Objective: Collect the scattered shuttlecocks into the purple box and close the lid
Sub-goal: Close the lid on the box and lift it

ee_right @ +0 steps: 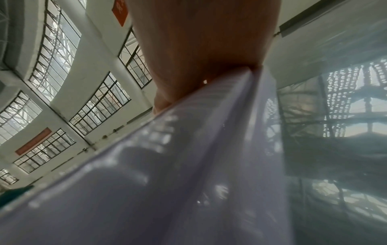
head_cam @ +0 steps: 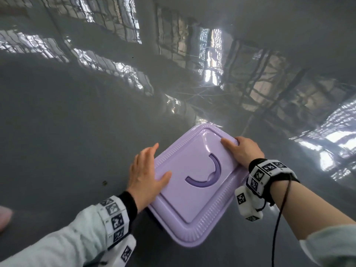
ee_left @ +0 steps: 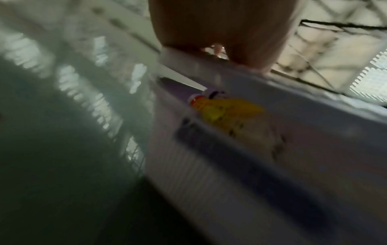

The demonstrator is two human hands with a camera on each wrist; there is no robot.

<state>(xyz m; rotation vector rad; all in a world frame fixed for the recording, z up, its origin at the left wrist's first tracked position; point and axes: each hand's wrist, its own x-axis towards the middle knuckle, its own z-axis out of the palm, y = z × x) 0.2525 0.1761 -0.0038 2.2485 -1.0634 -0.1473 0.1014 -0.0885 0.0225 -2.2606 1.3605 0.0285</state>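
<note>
With the lid [head_cam: 194, 182] seated on top of the purple box [ee_left: 240, 174], the assembly rests on the glossy grey floor [head_cam: 67, 122] at the lower centre of the head view, turned diagonally. The lid carries a ribbed border and a darker purple curved handle [head_cam: 207, 173] recessed at its centre. The left hand [head_cam: 145, 175] lies on the lid's left edge: its thumb is on the top surface and its fingers extend along the rim, nearly straight; it presses rather than grips. The right hand [head_cam: 241, 150] is at the lid's far right corner, with the thumb on the raised inner panel and the fingers curled over the rim, holding that edge. In the left wrist view, which is blurred, a yellow shuttlecock [ee_left: 222, 111] with a white cork tip is visible through the box's translucent side wall, just below the lid edge and above a dark rectangular recess. The right wrist view shows the lid's edge [ee_right: 230, 132] running up to the palm [ee_right: 199, 49]. Both wrists wear bands with black-and-white markers, and a black cable [head_cam: 279, 218] hangs from the right band.
</note>
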